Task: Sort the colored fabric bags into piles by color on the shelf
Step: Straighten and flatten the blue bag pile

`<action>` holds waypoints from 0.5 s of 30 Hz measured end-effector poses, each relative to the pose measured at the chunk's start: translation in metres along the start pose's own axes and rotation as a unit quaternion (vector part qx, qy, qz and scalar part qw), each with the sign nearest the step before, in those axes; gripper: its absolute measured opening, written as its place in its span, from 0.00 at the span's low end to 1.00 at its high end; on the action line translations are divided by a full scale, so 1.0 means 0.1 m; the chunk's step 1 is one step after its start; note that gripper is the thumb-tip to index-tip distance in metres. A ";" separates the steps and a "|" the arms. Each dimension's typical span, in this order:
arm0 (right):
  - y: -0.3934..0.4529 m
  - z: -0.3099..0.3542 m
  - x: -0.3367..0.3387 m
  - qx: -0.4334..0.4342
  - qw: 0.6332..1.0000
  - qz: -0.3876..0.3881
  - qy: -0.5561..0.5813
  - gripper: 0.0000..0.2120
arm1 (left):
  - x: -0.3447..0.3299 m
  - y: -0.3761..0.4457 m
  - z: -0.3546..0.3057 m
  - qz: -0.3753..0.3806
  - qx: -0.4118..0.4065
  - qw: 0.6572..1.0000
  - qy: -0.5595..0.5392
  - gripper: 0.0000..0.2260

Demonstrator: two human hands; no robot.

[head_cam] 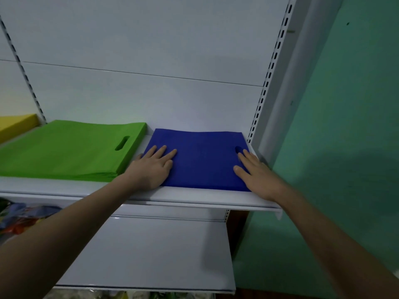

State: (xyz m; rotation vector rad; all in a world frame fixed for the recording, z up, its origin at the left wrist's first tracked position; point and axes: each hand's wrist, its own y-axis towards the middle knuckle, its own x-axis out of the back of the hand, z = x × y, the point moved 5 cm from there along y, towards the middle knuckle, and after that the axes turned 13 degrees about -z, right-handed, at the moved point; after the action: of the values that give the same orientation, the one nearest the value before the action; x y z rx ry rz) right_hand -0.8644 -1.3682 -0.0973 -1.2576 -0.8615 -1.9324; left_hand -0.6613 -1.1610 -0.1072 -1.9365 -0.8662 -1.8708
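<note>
matt cloth blue bags [200, 160], glossy metal shelf [194, 198]

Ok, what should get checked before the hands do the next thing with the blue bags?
1. Both hands flat on the blue pile: ok; left hand, right hand, nothing gripped.
2. Blue pile fully on the shelf: ok, its front edge sits behind the shelf lip.
3. Blue pile apart from the green pile: ok, a gap shows.
4. Colors unmixed: ok on top; lower layers cannot tell.
5. Blue edges squared: cannot tell, hands cover both sides.
6. More bags left to sort: cannot tell; the colorful heap below is blurry.
</note>
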 end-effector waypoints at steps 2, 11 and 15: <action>0.00 0.00 0.00 0.002 1.000 0.001 -0.003 0.31 | 0.00 0.00 0.00 -0.002 0.003 1.000 -0.002 0.23; -0.07 0.09 0.07 -0.019 0.999 -0.015 0.048 0.31 | 0.10 0.06 0.02 0.055 0.049 0.992 -0.103 0.24; -0.01 0.18 0.29 -0.026 0.997 -0.014 0.076 0.43 | 0.44 0.00 -0.03 0.017 0.061 0.964 -0.259 0.22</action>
State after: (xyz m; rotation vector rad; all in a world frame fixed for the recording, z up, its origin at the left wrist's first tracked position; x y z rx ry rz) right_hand -0.8656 -1.3575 -0.0644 -1.1173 -0.7597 -2.0535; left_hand -0.6651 -1.1537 -0.0638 -2.3812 -1.0508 -1.2626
